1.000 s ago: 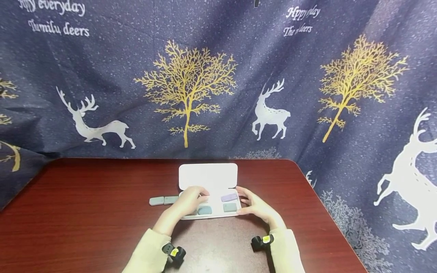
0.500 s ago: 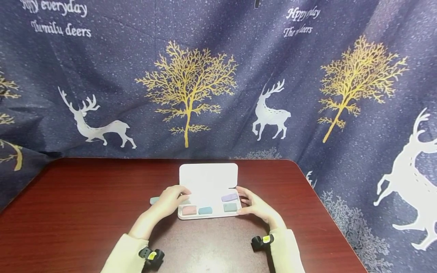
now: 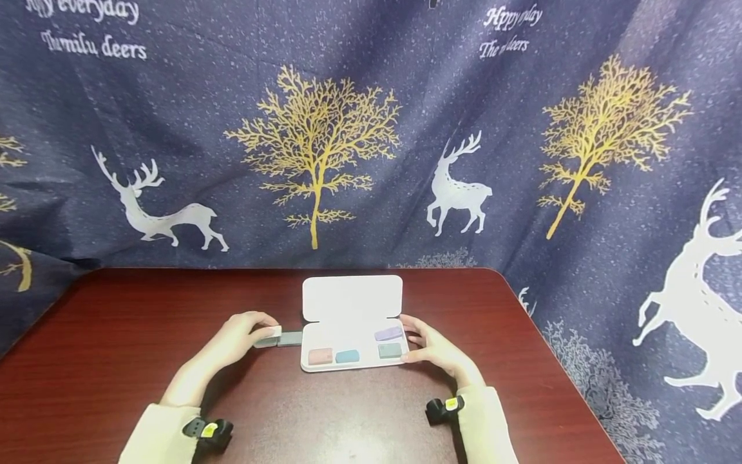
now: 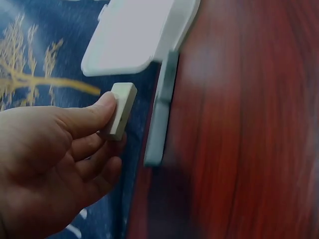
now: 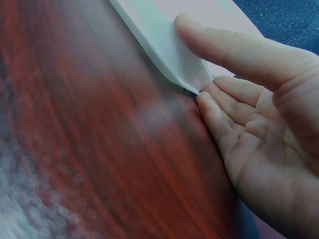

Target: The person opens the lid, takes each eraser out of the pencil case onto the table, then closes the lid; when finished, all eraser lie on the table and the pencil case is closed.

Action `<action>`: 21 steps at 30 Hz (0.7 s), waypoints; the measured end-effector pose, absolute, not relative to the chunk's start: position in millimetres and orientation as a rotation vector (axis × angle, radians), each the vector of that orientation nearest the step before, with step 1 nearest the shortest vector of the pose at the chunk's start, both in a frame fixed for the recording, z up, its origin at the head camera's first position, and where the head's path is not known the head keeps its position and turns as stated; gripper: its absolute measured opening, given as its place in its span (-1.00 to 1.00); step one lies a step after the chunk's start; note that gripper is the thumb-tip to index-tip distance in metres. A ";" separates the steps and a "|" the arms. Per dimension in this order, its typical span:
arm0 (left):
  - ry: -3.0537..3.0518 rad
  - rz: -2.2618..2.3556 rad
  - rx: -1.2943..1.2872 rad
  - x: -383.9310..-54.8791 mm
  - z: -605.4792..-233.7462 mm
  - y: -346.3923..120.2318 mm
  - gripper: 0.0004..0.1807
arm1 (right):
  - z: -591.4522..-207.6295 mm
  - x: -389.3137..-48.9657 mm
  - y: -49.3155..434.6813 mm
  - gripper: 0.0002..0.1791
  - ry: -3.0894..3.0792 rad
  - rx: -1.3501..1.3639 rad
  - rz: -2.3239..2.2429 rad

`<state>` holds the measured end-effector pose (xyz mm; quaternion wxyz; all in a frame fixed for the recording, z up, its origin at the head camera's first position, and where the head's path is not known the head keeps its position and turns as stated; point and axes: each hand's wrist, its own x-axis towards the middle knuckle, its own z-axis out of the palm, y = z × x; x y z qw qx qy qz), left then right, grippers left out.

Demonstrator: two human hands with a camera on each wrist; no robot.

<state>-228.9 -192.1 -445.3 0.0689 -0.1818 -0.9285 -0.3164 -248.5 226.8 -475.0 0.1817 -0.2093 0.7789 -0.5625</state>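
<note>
Here, left hand (image 3: 240, 335) pinches pale block (image 4: 122, 110) between thumb and fingers, above grey blocks (image 3: 291, 339) left of open white case (image 3: 362, 349). Right hand (image 3: 438, 354) grips case's right end, thumb and fingers apart around it. Table (image 3: 145, 367): far edge near lid (image 3: 352, 298), side edges well apart from hands.

The tabletop (image 3: 145, 361) is reddish brown with dark wood grain and a glossy finish, its far corners rounded and a bright glare showing toward the near side. Directly on it, near the far edge, lies a white case (image 3: 350, 335), opened out with its lid (image 3: 352, 299) on the far side. Left of the case, in a row, lie two flat grey-green blocks, the outer block (image 3: 268, 343) end to end with the inner block (image 3: 290, 339), which sits just beside the case.
</note>
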 end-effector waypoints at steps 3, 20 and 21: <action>-2.785 -0.957 -0.537 -229.6 -447.4 -204.7 -0.88 | -474.6 -248.4 226.4 -0.02 2.189 -0.594 -1.596; -2.913 -0.990 -0.446 -223.7 -453.7 -250.8 -0.79 | -476.1 -249.0 226.4 -0.02 2.197 -0.575 -1.591; -2.928 -0.988 -0.449 -223.5 -454.0 -251.5 -0.79 | -475.9 -248.9 226.2 -0.03 2.196 -0.573 -1.590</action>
